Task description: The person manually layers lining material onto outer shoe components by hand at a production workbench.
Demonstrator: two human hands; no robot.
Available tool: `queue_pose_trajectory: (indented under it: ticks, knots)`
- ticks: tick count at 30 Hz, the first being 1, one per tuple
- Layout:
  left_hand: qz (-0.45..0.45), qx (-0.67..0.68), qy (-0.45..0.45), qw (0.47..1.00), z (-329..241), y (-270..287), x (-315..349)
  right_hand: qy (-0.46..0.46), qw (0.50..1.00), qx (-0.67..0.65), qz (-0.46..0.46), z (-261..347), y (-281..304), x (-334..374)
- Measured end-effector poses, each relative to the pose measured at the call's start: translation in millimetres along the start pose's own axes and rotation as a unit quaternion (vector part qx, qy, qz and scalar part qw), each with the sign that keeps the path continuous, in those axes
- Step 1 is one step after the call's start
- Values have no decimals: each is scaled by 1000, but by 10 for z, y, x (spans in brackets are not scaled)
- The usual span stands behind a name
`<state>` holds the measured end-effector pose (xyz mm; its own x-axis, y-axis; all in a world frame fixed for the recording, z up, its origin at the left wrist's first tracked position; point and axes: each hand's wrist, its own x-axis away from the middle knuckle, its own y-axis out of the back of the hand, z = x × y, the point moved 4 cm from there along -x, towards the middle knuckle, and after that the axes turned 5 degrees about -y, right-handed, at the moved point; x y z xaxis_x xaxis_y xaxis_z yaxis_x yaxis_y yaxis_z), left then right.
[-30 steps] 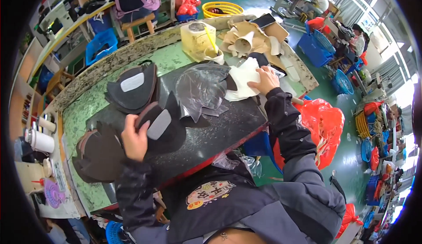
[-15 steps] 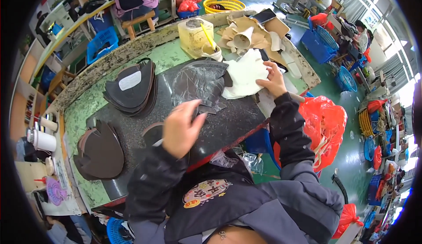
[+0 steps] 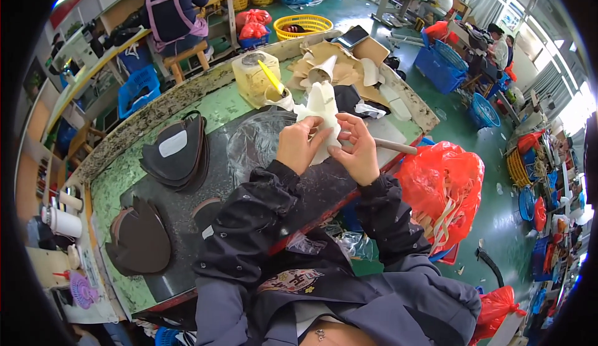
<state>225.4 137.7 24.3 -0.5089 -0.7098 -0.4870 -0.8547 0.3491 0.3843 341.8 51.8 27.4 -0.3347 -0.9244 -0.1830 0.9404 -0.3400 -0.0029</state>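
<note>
Both hands are closed on a soft white cut piece, raised over the right part of the dark slab. My left hand pinches its left side between thumb and fingers. My right hand grips its lower right edge, with the fingertips close to the left hand's. Whether it is one layer or several, I cannot tell. Left of my left hand lies a dark piece under clear wrinkled film. A stack of dark brown cut pieces with a pale label sits farther left, and another dark stack is nearer.
Behind my hands stand a yellowish container and a small pot holding a yellow-handled tool. Tan scraps and a cone lie alongside. A rod-like handle juts past the right edge above a red bag.
My left hand has moved right, from above the slab to the white material, and closed on it. The white material now stands raised between both hands. The whole view has shifted slightly.
</note>
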Motion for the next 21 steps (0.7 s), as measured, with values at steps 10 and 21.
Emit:
queue_pose_trajectory:
  ticks: [10, 21]
  knots:
    - [-5, 80, 71, 994, 143, 206, 149, 38, 985, 158, -63, 51, -90, -23]
    - [-9, 245, 218, 945, 272, 239, 175, 132, 953, 267, -64, 205, -307, 161]
